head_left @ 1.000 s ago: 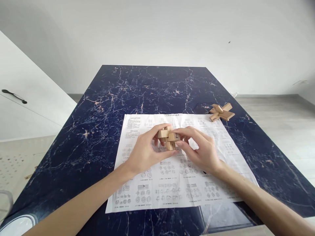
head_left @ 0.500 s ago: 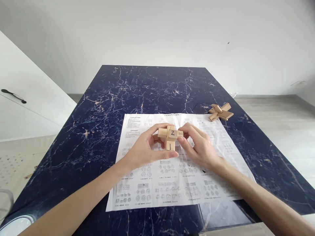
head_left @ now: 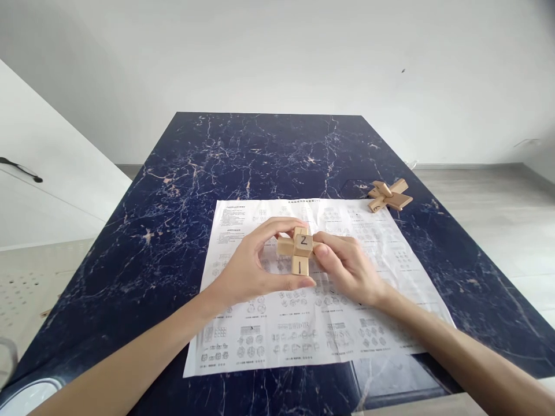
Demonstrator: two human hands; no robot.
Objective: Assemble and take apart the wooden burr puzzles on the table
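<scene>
A wooden burr puzzle (head_left: pixel 302 248) of crossed bars is held above a printed sheet. One end facing me bears a mark like a 2 or Z, and a lower end bears a 1. My left hand (head_left: pixel 255 260) curves around it from the left, thumb at the lower end and fingers at the far end. From the right, my right hand (head_left: pixel 351 266) pinches the bar end on that side between thumb and index finger, hiding it. The instruction sheet (head_left: pixel 321 358), with small printed diagrams, lies beneath both hands.
Another wooden burr puzzle (head_left: pixel 389 195) rests at the sheet's far right corner. The dark blue marbled table (head_left: pixel 243 156) ends before a white wall. A white cabinet (head_left: pixel 52 173) stands on the left. A white round object (head_left: pixel 32 397) shows at the lower left corner.
The puzzle has tipped slightly and sits a little lower. My right fingers have closed further over the right bar end, covering the mark that showed there.
</scene>
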